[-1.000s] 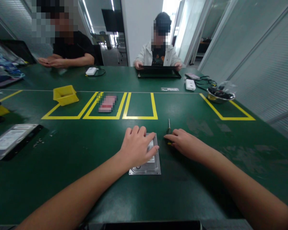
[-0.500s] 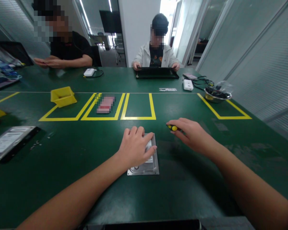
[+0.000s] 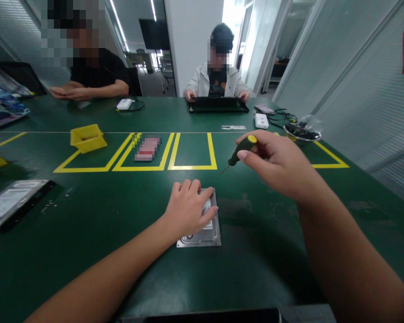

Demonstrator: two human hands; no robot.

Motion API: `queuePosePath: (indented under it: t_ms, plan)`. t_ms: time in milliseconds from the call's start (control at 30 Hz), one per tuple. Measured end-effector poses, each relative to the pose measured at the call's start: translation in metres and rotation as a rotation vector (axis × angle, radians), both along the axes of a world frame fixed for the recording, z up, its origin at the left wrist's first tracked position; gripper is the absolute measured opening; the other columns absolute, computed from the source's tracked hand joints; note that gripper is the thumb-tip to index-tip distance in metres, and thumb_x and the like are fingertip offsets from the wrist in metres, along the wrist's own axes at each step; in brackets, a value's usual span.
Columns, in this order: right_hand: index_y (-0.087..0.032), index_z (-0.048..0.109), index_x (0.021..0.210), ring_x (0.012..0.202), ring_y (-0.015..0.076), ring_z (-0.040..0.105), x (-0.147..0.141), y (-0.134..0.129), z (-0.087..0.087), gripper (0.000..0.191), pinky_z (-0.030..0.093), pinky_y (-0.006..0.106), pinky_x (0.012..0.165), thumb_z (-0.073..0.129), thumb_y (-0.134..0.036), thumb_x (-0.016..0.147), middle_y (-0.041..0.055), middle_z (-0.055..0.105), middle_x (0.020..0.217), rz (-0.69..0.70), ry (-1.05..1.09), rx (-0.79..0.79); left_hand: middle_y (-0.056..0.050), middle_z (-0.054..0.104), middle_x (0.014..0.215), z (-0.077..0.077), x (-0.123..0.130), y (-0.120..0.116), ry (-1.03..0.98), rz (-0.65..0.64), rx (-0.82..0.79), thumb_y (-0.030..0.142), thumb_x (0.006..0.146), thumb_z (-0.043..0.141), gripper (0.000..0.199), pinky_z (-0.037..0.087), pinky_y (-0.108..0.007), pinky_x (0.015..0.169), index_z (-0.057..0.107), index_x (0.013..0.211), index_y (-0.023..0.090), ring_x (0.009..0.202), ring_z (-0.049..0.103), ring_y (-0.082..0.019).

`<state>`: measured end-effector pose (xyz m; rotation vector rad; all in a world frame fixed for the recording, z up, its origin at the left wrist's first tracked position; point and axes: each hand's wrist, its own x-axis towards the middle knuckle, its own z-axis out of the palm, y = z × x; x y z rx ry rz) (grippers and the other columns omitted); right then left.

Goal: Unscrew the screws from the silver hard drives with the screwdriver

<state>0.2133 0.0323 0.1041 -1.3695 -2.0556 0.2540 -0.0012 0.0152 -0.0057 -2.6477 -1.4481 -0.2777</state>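
Observation:
A silver hard drive (image 3: 213, 237) with a white label lies flat on the green table in front of me. Over its upper left part rests my left hand (image 3: 190, 207), fingers spread, hiding much of the drive. My right hand (image 3: 274, 161) is raised above the table, right of and beyond the drive. It grips a green and yellow screwdriver (image 3: 244, 149) whose thin shaft slants down to the left, its tip clear of the drive.
Yellow tape (image 3: 191, 168) marks areas on the table. A yellow bin (image 3: 88, 139), a pink item (image 3: 148, 149) and a metal bowl (image 3: 303, 133) stand beyond. Another drive (image 3: 15, 202) lies left, small screws (image 3: 50, 206) beside it. Two people sit opposite, one holding a black tray (image 3: 218, 105).
My right hand has risen and moved slightly away from me, turning the screwdriver so its handle and shaft now show. My left hand stays on the drive.

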Motion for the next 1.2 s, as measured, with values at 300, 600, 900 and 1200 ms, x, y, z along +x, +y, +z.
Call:
queuePosePath:
  t_ms: [300, 600, 900, 1200]
  plan:
    - [-0.018, 0.058, 0.085, 0.057, 0.0106, 0.043, -0.009, 0.011, -0.022, 0.016, 0.028, 0.026, 0.057, 0.057, -0.033, 0.089, -0.0039, 0.050, 0.063, -0.021, -0.079, -0.045, -0.011, 0.054, 0.106, 0.000, 0.001, 0.000, -0.011, 0.010, -0.003, 0.057, 0.092, 0.044, 0.049, 0.033, -0.044, 0.083, 0.058, 0.129, 0.028, 0.099, 0.047, -0.030]
    - [-0.018, 0.055, 0.083, 0.056, 0.0112, 0.044, -0.010, 0.018, -0.026, 0.018, 0.027, 0.025, 0.057, 0.054, -0.035, 0.089, -0.0041, 0.050, 0.061, 0.005, -0.068, -0.075, -0.011, 0.054, 0.106, 0.001, 0.001, -0.001, -0.001, 0.011, -0.004, 0.057, 0.092, 0.043, 0.048, 0.033, -0.045, 0.082, 0.058, 0.128, 0.029, 0.098, 0.048, -0.031]
    - [-0.019, 0.055, 0.082, 0.057, 0.0111, 0.044, -0.008, 0.023, -0.032, 0.019, 0.027, 0.025, 0.057, 0.054, -0.036, 0.089, -0.0043, 0.049, 0.062, 0.007, -0.041, -0.094, -0.011, 0.055, 0.106, 0.000, 0.001, -0.001, -0.006, 0.015, -0.003, 0.057, 0.092, 0.044, 0.048, 0.033, -0.045, 0.082, 0.058, 0.128, 0.029, 0.098, 0.048, -0.030]
    - [-0.018, 0.056, 0.082, 0.058, 0.0113, 0.044, -0.005, 0.025, -0.034, 0.019, 0.027, 0.026, 0.057, 0.054, -0.036, 0.088, -0.0043, 0.048, 0.063, -0.001, -0.030, -0.113, -0.010, 0.055, 0.105, 0.000, 0.000, -0.001, -0.004, 0.010, -0.002, 0.057, 0.093, 0.043, 0.048, 0.033, -0.045, 0.082, 0.057, 0.129, 0.029, 0.097, 0.049, -0.030]
